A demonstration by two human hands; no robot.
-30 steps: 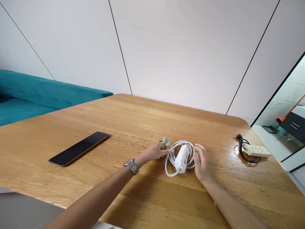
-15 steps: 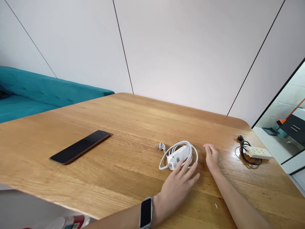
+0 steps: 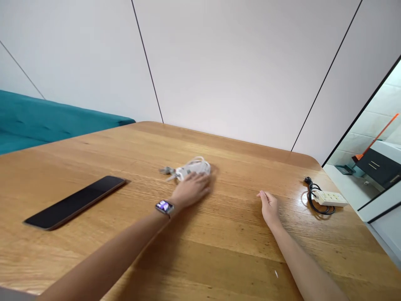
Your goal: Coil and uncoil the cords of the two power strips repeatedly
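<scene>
My left hand (image 3: 191, 189), wearing a smartwatch (image 3: 164, 206) on its wrist, is on a white power strip (image 3: 188, 168) with its cord coiled round it. The fingers are closed over the strip's near side and partly hide it; motion blurs them. Its grey plug (image 3: 167, 170) points left. No sockets show on the strip's visible face. My right hand (image 3: 268, 207) rests on the table to the right, fingers curled in, with nothing seen in it.
A dark flat tablet-like slab (image 3: 77, 202) lies on the wooden table (image 3: 225, 251) at left. At the right edge sits a cream power strip (image 3: 330, 198) with a black cord (image 3: 313, 200). A small white scrap (image 3: 276, 274) lies near the front. Behind are a white wall and a teal sofa (image 3: 62, 115).
My left hand has moved away from me and to the left, and the white power strip has slid with it. The right hand stays in place on the table. The view has shifted slightly.
</scene>
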